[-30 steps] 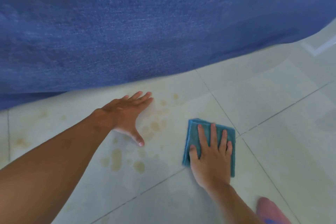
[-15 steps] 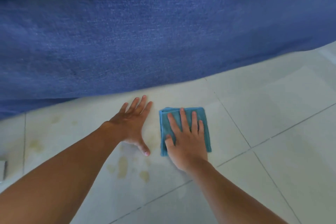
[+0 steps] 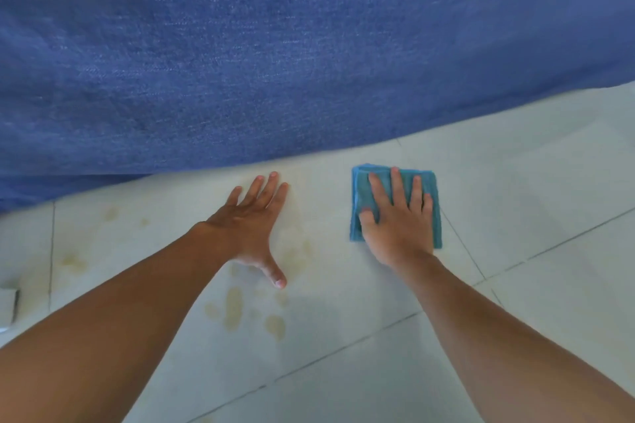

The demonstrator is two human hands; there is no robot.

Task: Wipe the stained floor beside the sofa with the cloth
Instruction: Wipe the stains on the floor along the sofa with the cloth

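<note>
A folded blue cloth [image 3: 433, 192] lies flat on the pale tiled floor [image 3: 515, 182] just in front of the blue sofa [image 3: 309, 55]. My right hand [image 3: 398, 220] presses flat on the cloth, fingers spread toward the sofa. My left hand [image 3: 254, 223] rests palm down on the bare floor to the left, fingers apart, holding nothing. Yellowish stains [image 3: 233, 311] mark the tile below and left of my left hand, with fainter ones [image 3: 72, 259] further left and a pale smear [image 3: 295, 247] between my hands.
The sofa's base fills the whole upper half of the view and meets the floor along a slanting line. Dark grout lines [image 3: 343, 350] cross the tiles. A small pale object [image 3: 8, 302] shows at the left edge.
My right hand slid the cloth from the lower right up toward the sofa and over the stains, then back to the right. The spots there have faded. My left hand stayed planted.
</note>
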